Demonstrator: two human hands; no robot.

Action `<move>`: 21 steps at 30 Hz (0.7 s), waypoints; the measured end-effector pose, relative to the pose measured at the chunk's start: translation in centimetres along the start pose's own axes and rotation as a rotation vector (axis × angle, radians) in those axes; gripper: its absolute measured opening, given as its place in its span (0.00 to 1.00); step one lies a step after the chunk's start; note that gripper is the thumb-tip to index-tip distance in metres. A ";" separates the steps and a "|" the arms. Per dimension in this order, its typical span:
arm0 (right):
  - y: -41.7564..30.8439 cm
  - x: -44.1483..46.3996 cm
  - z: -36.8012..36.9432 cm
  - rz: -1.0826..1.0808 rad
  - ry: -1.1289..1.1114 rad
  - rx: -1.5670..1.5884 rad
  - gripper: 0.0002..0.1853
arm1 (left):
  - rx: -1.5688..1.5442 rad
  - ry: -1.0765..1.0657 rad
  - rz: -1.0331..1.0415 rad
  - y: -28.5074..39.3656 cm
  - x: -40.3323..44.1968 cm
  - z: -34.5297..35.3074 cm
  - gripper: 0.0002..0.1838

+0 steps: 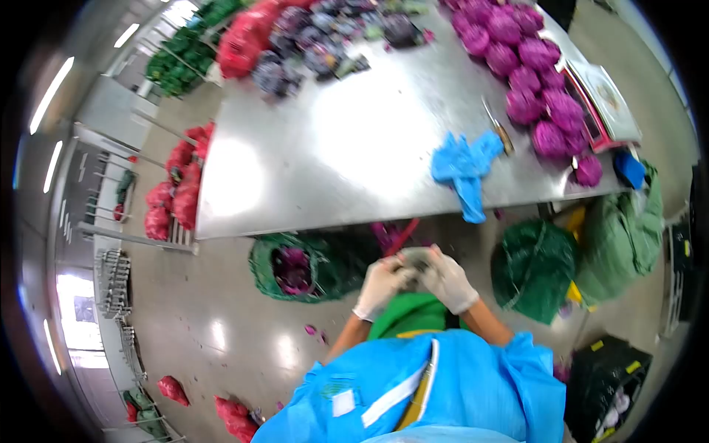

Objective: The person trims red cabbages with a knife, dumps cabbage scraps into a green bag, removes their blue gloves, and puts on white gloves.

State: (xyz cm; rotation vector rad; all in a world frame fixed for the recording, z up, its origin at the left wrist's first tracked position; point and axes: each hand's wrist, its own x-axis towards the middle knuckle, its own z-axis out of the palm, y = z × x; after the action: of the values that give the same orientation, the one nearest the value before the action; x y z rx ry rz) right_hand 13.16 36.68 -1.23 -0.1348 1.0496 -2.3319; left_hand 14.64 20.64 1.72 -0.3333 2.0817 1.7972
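My left hand (384, 285) and my right hand (449, 280), both in whitish gloves, meet in front of my body just below the table's near edge. Their fingers are bent and closed around a small greyish thing (416, 258), blurred and partly covered, whose kind I cannot make out. Behind the hands, under the table, a green mesh sack (336, 266) lies with its mouth open and purple leaves inside. On the metal table (317, 177), near its front edge, rests a pair of crumpled blue gloves (465, 166). A knife with a wooden handle (504, 139) lies beside them.
Trimmed purple cabbages (550, 107) are heaped at the table's right, beside a white-topped device (605, 100). Untrimmed cabbages (317, 44) and a red sack (247, 40) sit at the far left. Green bags (535, 266) stand on the floor at right; red sacks (177, 184) at left.
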 end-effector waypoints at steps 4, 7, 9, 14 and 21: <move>-0.2 -1.6 1.5 -0.003 -0.023 0.134 0.27 | -0.020 -0.173 0.061 -2.2 1.2 -0.7 0.10; -0.7 -1.4 3.7 -0.127 -0.019 -0.042 0.23 | -0.495 -0.172 0.033 -2.6 0.1 -1.0 0.08; -0.3 -0.4 5.2 -0.124 -0.038 -0.080 0.20 | -0.486 -0.082 0.135 -4.3 0.3 -2.2 0.07; 1.2 1.3 9.6 -0.001 -0.099 -0.358 0.21 | -0.374 0.484 0.426 -3.0 -0.5 -8.8 0.07; 7.8 3.2 9.8 0.065 0.163 -0.446 0.25 | 0.105 0.220 0.524 -1.8 -5.3 -14.4 0.16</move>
State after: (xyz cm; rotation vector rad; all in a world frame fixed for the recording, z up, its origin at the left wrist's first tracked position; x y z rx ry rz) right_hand 17.11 24.42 -0.49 -0.0790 1.6193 -2.0429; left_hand 18.44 5.83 4.07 0.0578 2.5894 1.9881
